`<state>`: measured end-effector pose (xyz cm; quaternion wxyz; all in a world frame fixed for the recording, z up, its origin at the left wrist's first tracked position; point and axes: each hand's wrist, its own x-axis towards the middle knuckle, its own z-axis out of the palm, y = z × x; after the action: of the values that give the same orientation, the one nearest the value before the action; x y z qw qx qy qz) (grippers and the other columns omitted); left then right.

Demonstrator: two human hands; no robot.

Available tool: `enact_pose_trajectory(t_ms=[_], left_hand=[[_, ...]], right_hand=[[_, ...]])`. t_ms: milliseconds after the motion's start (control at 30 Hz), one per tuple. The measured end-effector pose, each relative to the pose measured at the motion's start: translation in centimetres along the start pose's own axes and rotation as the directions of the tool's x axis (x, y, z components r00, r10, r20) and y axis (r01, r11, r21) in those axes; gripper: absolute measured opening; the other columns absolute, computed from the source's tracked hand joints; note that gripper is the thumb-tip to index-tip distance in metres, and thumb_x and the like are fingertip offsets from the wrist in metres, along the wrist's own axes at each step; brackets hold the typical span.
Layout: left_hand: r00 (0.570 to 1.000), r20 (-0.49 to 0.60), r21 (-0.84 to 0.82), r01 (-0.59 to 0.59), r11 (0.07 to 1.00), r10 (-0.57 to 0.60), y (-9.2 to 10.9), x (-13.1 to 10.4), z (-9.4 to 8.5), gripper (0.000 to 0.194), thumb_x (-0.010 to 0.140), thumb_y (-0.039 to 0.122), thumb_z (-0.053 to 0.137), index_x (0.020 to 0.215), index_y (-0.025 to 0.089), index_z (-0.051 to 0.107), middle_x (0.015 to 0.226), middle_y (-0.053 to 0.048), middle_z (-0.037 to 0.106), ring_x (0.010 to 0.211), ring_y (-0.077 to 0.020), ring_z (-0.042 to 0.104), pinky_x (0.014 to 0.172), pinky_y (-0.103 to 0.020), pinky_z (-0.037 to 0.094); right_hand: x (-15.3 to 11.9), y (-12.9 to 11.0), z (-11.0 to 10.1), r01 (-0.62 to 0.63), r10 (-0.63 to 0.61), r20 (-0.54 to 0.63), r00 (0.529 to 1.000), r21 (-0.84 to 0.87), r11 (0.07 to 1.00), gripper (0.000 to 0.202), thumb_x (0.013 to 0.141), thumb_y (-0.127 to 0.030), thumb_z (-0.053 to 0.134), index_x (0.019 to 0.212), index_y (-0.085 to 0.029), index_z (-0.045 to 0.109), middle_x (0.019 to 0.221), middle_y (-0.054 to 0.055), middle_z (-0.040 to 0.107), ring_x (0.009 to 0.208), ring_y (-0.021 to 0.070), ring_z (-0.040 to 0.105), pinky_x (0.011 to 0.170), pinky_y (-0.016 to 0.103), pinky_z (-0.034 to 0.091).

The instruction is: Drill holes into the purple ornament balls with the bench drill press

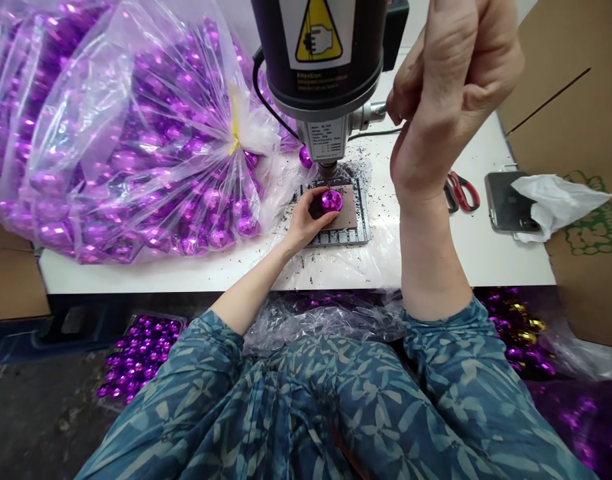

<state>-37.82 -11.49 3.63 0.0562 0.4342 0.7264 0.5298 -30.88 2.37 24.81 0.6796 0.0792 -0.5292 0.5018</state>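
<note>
My left hand [310, 217] pinches a shiny purple faceted ball [332, 201] between thumb and fingers. The ball rests on a small brown board [350, 212] over the slotted metal base [365, 230] of a bench drill press [331, 87]. Right above the ball is the drill's chuck [329, 169]; the bit seems to reach the ball's top. My right hand [451, 87] is raised at the machine's right side, fingers curled at the feed lever [377, 112]. Most of that lever is hidden behind the hand.
Large clear bags [136, 140] of purple balls fill the table's left. A loose ball [306, 157] lies behind the base, amid dark shavings. Red-handled scissors [466, 192], a phone [509, 203] and a crumpled tissue [561, 200] lie right. A tub of balls [141, 357] stands below left.
</note>
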Motion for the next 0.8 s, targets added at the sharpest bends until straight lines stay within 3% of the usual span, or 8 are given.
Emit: enact_pose_trajectory(t_ms=[167, 333, 500, 633, 800], left_hand=[[1.000, 0.003, 0.002, 0.011, 1.000, -0.011, -0.4, 0.2, 0.2, 0.064, 0.089, 0.059, 0.082, 0.138, 0.026, 0.059, 0.136, -0.011, 0.072, 0.127, -0.0286, 0.070, 0.112, -0.048, 0.057], [1.000, -0.001, -0.003, 0.015, 1.000, -0.015, -0.4, 0.3, 0.2, 0.063, 0.088, 0.056, 0.084, 0.137, 0.025, 0.060, 0.134, -0.011, 0.073, 0.125, -0.0284, 0.070, 0.110, -0.046, 0.056], [0.999, -0.015, -0.022, 0.040, 0.999, -0.040, 0.0, 0.3, 0.2, 0.061, 0.086, 0.052, 0.086, 0.135, 0.024, 0.062, 0.132, -0.011, 0.074, 0.123, -0.0285, 0.070, 0.109, -0.046, 0.056], [0.999, -0.014, -0.033, 0.050, 0.998, -0.050, 0.1, 0.3, 0.1, 0.060, 0.085, 0.051, 0.087, 0.134, 0.025, 0.064, 0.135, -0.011, 0.074, 0.125, -0.0290, 0.070, 0.111, -0.047, 0.055], [0.999, -0.011, -0.048, 0.047, 0.998, -0.048, 0.0, 0.3, 0.2, 0.060, 0.086, 0.051, 0.087, 0.134, 0.025, 0.063, 0.135, -0.011, 0.074, 0.126, -0.0290, 0.069, 0.111, -0.047, 0.055]], right_hand=[[-0.6, -0.3, -0.4, 0.001, 0.001, 0.034, 0.999, -0.073, 0.997, 0.056, 0.087, -0.059, 0.059, 0.065, -0.018, 0.029, 0.049, -0.009, 0.024, 0.040, -0.0025, 0.026, 0.050, 0.020, 0.028], [-1.8, -1.0, -0.8, -0.029, 0.027, -0.016, 0.999, -0.074, 0.997, 0.061, 0.088, -0.057, 0.062, 0.064, -0.017, 0.022, 0.050, -0.007, 0.022, 0.042, -0.0012, 0.028, 0.051, 0.025, 0.021], [-2.9, -0.6, -1.2, -0.036, 0.027, -0.062, 0.998, -0.147, 0.989, 0.064, 0.088, -0.069, 0.060, 0.064, -0.020, 0.027, 0.054, -0.006, 0.016, 0.044, 0.0014, 0.025, 0.051, 0.028, 0.020], [-3.5, 0.2, -1.7, -0.052, 0.051, -0.014, 0.999, -0.209, 0.976, 0.073, 0.089, -0.078, 0.052, 0.066, -0.020, 0.014, 0.058, -0.004, 0.008, 0.046, 0.0014, 0.019, 0.052, 0.028, 0.021], [-4.1, 1.0, -2.4, 0.043, -0.045, -0.018, 0.999, -0.085, 0.995, 0.070, 0.095, -0.059, 0.061, 0.068, -0.018, 0.010, 0.055, -0.004, 0.005, 0.044, 0.0014, 0.014, 0.050, 0.028, 0.015]])
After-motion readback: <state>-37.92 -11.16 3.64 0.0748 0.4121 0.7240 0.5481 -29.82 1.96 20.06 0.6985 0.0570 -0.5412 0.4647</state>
